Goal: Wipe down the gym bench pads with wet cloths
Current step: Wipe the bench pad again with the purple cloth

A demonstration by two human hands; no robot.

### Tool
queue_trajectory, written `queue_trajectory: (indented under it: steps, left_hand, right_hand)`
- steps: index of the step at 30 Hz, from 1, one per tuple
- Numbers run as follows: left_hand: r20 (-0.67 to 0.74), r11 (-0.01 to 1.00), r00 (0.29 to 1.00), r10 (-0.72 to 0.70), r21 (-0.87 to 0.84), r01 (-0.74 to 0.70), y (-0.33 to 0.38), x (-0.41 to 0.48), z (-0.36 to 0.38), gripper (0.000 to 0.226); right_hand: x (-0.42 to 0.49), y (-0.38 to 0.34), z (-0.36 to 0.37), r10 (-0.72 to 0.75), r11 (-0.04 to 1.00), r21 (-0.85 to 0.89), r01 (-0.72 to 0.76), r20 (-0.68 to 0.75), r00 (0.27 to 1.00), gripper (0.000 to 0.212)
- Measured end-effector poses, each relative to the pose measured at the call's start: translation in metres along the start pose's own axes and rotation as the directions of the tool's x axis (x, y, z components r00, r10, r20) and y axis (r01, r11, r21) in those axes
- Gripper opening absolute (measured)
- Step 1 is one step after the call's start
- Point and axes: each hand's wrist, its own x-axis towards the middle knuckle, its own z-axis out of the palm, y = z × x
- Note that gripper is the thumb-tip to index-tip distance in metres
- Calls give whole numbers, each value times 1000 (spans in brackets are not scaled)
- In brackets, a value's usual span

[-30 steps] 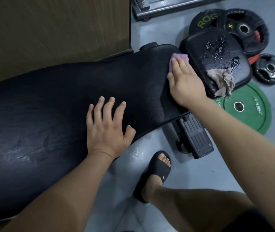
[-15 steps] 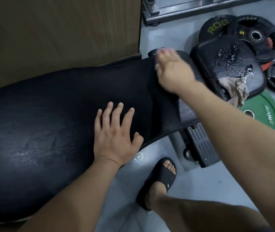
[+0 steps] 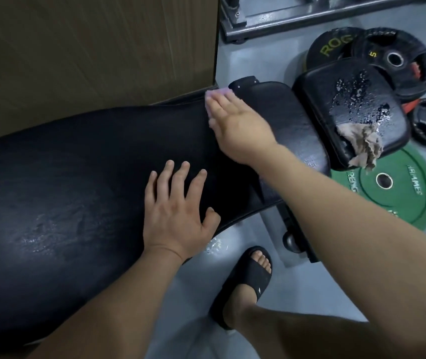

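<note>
The right hand (image 3: 237, 125) lay flat, fingers straight, pressing a purple cloth (image 3: 219, 92) onto the bench pad (image 3: 77, 164), the cloth showing beyond its fingertips. The left hand (image 3: 173, 218) rested open on the pad.

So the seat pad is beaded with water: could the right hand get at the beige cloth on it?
Probably yes. The beige cloth hangs over the near edge of the seat pad, right of the right hand, nothing between them. That hand presses a purple cloth flat, so it must lift off first.
</note>
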Motion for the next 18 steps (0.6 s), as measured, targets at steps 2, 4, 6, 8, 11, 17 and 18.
queue_trajectory:
  steps: [2,4,6,8,11,17,18]
  left_hand:
    - [-3,1000,1000,0,-5,0,0,1,0,70]
    - [-2,1000,1000,-3,-2,3,0,1,1,70]
    - [-1,1000,1000,-2,-2,2,1,2,1,70]
    - [2,1000,1000,-4,1,4,0,2,1,70]
    - [12,1000,1000,-3,10,3,0,1,1,71]
    - [16,1000,1000,2,10,-2,0,3,1,71]
    - [18,1000,1000,3,10,-4,0,3,1,71]
  right_hand:
    - [-2,26,-6,76,997,33,-74,-36,996,56]
    - [-7,61,-13,256,967,47,-252,-92,962,55]
    - [-9,84,-14,361,932,56,-357,-117,925,55]
    - [-3,88,-11,401,916,50,-398,-117,908,52]
    - [18,85,-16,444,896,41,-442,-90,892,42]
    - [39,87,-18,439,898,70,-435,-51,897,53]
    - [34,88,-16,454,891,61,-450,-74,888,57]
